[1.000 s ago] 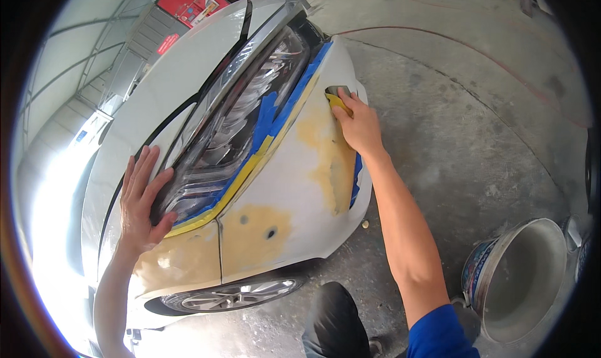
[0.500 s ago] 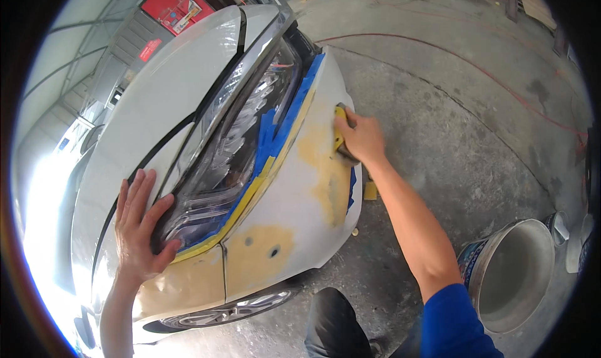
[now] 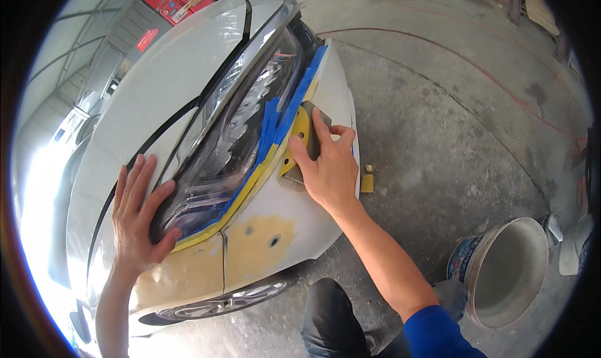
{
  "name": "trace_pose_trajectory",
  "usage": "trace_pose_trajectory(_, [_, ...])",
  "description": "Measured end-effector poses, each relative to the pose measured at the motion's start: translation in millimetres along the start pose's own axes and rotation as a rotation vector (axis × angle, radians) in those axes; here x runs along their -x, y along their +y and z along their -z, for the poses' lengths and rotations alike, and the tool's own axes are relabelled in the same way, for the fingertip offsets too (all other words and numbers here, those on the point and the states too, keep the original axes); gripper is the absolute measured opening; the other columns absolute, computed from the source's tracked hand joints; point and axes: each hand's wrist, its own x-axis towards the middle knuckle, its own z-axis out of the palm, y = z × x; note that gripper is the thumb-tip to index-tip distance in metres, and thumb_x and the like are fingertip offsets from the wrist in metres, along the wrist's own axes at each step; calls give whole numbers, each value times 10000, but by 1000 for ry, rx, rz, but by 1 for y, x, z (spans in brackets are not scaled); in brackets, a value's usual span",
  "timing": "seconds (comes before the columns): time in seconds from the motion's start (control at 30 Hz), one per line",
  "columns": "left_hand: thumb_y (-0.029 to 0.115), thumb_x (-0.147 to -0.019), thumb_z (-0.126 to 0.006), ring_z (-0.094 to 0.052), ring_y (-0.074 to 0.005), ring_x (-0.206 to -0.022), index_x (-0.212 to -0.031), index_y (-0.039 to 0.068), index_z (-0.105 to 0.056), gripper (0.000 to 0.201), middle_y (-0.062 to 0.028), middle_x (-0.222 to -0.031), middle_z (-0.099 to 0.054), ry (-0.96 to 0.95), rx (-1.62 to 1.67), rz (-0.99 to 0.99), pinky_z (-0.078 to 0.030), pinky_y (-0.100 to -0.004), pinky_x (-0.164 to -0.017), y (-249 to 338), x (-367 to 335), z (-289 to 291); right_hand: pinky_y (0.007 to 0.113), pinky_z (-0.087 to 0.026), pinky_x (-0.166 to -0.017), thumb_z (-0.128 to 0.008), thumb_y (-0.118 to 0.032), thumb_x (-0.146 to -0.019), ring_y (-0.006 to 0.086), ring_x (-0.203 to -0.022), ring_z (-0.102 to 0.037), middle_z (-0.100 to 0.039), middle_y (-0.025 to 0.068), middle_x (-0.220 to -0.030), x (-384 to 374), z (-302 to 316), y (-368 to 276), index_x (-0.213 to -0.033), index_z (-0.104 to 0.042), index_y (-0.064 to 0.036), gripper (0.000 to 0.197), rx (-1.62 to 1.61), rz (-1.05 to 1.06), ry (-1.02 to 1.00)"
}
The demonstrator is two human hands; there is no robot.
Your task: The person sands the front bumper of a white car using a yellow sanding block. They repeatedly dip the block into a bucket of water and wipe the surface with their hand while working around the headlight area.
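Observation:
My right hand [image 3: 330, 170] is wrapped round a yellow sanding block [image 3: 302, 125] with dark holes and a grey-brown sheet at its side. The block rests on the white bumper [image 3: 327, 85] of a car, close beside the headlight [image 3: 219, 160]. Blue masking tape [image 3: 305, 82] and yellow masking tape [image 3: 247, 192] run along the headlight's lower edge. Fingers spread, my left hand [image 3: 136, 214] lies flat over the edge of the hood [image 3: 163, 76] and the headlight's near corner. Tan filler [image 3: 260, 236] with small dark spots shows on the lower bumper, and more covers the fender [image 3: 178, 276].
A large bucket [image 3: 469, 264] of cloudy liquid stands on the concrete floor at right. Near the bumper lies a small yellow block [image 3: 367, 183]. A red hose [image 3: 451, 54] crosses the floor farther off. The car's wheel [image 3: 225, 301] is below the fender.
My right hand has moved the sanding block left and slightly down, from the bumper's outer side to beside the taped headlight edge. My left hand stays on the car; the view has shifted slightly.

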Motion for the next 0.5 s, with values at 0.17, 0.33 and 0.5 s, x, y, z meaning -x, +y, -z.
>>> trace_pose_trajectory(0.17, [424, -852, -669, -361, -436, -1516, -1358, 114, -631, 594, -225, -1595, -444, 28, -9, -38, -203, -612, -1257, 0, -8, 0, 447, -534, -916, -645, -596, -889, 372, -1042, -646, -485, 202, -1269, -44, 10, 22, -1491, -580, -186, 731, 53, -107, 102])
trace_pose_trajectory(0.33, [388, -845, -676, -342, -407, -1532, -1389, 127, -618, 606, -201, -1618, -421, 6, -29, -17, -196, -600, -1267, 1, -4, 1, 441, -501, -1002, -700, -594, -851, 352, -1134, -633, -479, 161, -1312, -14, -1, 3, -1462, -622, -242, 710, -60, -202, 65])
trace_pose_trajectory(0.5, [363, -830, -684, -332, -397, -1539, -1399, 135, -614, 617, -190, -1626, -415, 16, -13, -26, -194, -593, -1272, 4, -5, 9, 477, -539, -903, -684, -567, -853, 389, -1027, -660, -511, 206, -1251, -37, -3, 23, -1423, -651, -160, 701, -10, -135, 173])
